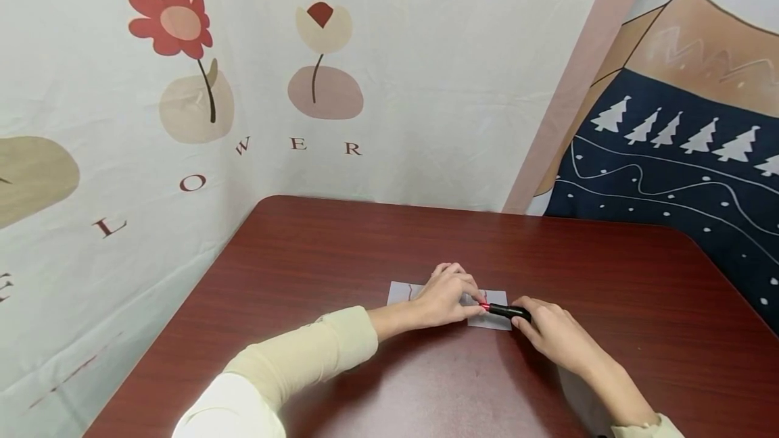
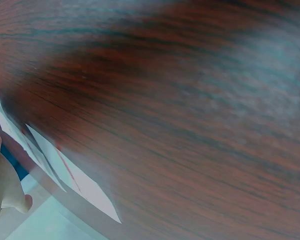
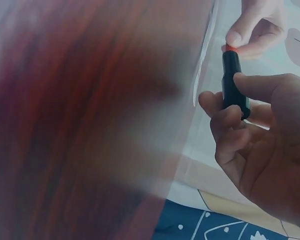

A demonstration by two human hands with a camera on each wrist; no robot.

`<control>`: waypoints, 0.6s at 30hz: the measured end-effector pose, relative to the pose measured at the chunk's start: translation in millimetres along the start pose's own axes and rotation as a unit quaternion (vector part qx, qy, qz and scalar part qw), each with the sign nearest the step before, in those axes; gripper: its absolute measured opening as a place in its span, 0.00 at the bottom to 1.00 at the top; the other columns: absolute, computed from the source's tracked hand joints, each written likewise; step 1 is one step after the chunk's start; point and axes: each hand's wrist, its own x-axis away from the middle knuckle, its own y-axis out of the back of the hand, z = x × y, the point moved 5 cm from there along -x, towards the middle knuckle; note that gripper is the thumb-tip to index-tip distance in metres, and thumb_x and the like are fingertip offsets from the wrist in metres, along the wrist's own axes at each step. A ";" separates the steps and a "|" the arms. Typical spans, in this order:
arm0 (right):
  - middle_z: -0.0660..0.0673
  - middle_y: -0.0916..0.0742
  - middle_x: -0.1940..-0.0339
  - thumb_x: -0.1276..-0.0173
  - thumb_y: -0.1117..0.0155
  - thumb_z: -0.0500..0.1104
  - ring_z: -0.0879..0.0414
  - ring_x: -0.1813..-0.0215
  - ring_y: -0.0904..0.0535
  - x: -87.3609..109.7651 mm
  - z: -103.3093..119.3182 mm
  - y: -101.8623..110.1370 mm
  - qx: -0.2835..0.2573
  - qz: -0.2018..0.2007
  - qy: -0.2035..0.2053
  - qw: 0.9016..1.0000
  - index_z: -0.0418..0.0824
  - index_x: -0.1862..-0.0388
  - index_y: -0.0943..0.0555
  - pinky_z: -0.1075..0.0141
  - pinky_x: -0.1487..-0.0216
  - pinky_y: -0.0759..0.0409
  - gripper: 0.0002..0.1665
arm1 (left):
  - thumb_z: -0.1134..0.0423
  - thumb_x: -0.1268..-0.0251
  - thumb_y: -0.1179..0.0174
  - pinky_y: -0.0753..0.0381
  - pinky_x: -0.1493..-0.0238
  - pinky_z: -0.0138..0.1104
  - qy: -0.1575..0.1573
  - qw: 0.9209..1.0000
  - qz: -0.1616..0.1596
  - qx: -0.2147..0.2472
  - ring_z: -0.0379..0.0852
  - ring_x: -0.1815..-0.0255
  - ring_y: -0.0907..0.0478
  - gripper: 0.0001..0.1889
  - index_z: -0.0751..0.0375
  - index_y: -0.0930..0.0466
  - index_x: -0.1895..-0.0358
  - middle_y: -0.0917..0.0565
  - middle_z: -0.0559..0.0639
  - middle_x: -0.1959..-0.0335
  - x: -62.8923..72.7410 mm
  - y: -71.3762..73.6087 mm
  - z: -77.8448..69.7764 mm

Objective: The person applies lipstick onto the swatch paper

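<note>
A black marker (image 1: 510,311) with a red end is held above white paper (image 1: 498,322). My right hand (image 1: 558,334) grips its black barrel between thumb and curled fingers, as the right wrist view shows. At the other end, thumb and finger of my left hand (image 1: 447,295) pinch the red tip (image 3: 231,48). The left hand and forearm cover the middle of the paper. In the left wrist view, two white paper pieces (image 2: 85,182) appear edge-on, one bearing a thin red line (image 2: 69,172). Part of the left hand (image 2: 4,182) shows at that view's left edge.
The paper lies on a glossy reddish-brown table (image 1: 328,249) with rounded far corners. A white cloth (image 1: 426,86) printed with flowers and letters hangs behind and to the left. Dark blue cloth (image 1: 663,174) with white trees hangs at the right.
</note>
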 end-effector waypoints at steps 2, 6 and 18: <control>0.51 0.18 0.68 0.37 0.37 0.37 0.62 0.72 0.29 0.5 0.7 0.2 -0.006 -0.007 0.008 1.000 0.39 0.59 0.21 0.64 0.72 0.29 0.08 | 0.48 0.44 0.35 0.41 0.41 0.38 -0.009 1.000 -0.006 0.005 0.32 0.58 0.32 0.08 0.42 0.12 0.64 0.20 0.31 0.67 -0.6 1.1 -2.0; 0.52 0.19 0.68 0.38 0.37 0.37 0.63 0.71 0.29 2.2 0.5 0.5 -0.013 -0.015 0.018 1.000 0.40 0.60 0.21 0.65 0.72 0.29 0.07 | 0.49 0.44 0.35 0.41 0.41 0.36 -0.019 1.000 -0.009 0.008 0.32 0.58 0.32 0.08 0.43 0.12 0.64 0.20 0.31 0.67 -0.6 2.0 -4.5; 0.50 0.18 0.66 0.38 0.36 0.37 0.61 0.70 0.28 2.0 -0.1 3.5 -0.006 -0.025 0.005 1.000 0.40 0.58 0.21 0.62 0.71 0.28 0.09 | 0.41 0.44 0.40 0.36 0.48 0.36 0.021 0.999 -0.018 0.032 0.34 0.62 0.32 0.21 0.48 0.16 0.53 0.20 0.35 0.66 2.8 1.6 5.3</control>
